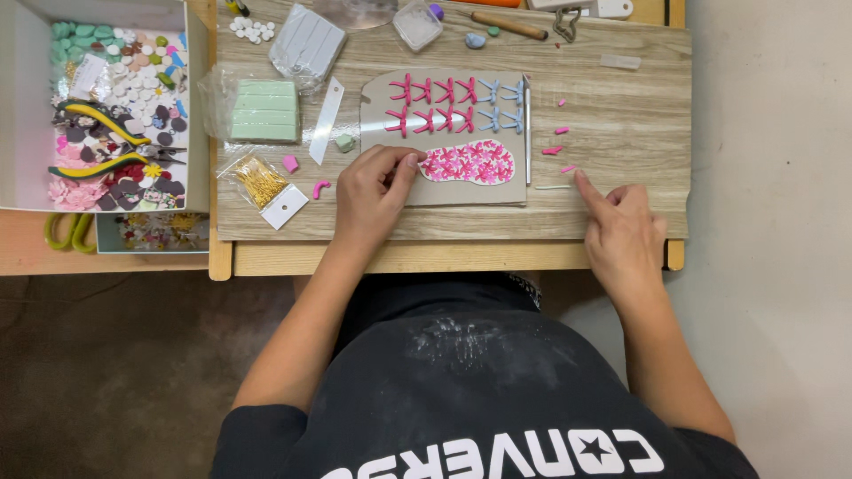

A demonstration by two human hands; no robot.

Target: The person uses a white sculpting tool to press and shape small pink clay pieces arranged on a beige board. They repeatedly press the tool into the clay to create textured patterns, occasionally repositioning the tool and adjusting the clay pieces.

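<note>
- Left hand (373, 191) rests on the grey card (444, 142), fingers curled together, thumb and forefinger tips pressing the near end of the white oval slab (468, 163) covered in pink flower shapes; it pins the slab but does not lift it.
- Right hand (621, 226) lies on the wooden surface (621, 124) with the forefinger stretched out and the other fingers folded under; its tip touches a small pink clay bit (568, 168) (or sits just short of it, I cannot tell which).
- Beyond the right forefinger, more pink scraps (556, 140) lie scattered, well apart from each other. Between the two hands a thin metal tool (527, 129) runs along the card's edge.
- Beyond the left hand, rows of pink and blue bow-like pieces (457, 105) sit on the card. Further out on the left hand's outer side are a pale green clay block (264, 111), a bag of gold pins (257, 180) and an open box of beads and pliers (115, 115).
- Risks, as I judge them: pressure from the left fingertips could dent or smear the soft flower pattern; the single forefinger could squash the pink bit against the surface or roll it away; a sweep of the right wrist could shift the loose scraps or the thin tool onto the slab.
</note>
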